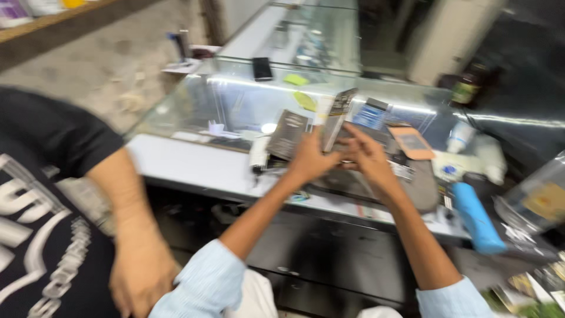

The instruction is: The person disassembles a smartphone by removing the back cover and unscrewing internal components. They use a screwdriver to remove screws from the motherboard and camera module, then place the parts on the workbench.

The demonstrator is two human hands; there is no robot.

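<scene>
Over the glass display counter [235, 100], the left hand [310, 159] pinches a thin, flat dark card package [337, 116], standing it nearly upright. The right hand [369, 158] meets it with fingers spread; motion blur hides whether it grips. A blue cylindrical bottle [475, 217] lies near the counter's right edge, and another person's forearm [132, 235] crowds the left.

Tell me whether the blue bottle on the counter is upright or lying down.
Lying down. The blue bottle rests on its side on the counter, right of the right hand, its length slanting along the surface.
</scene>
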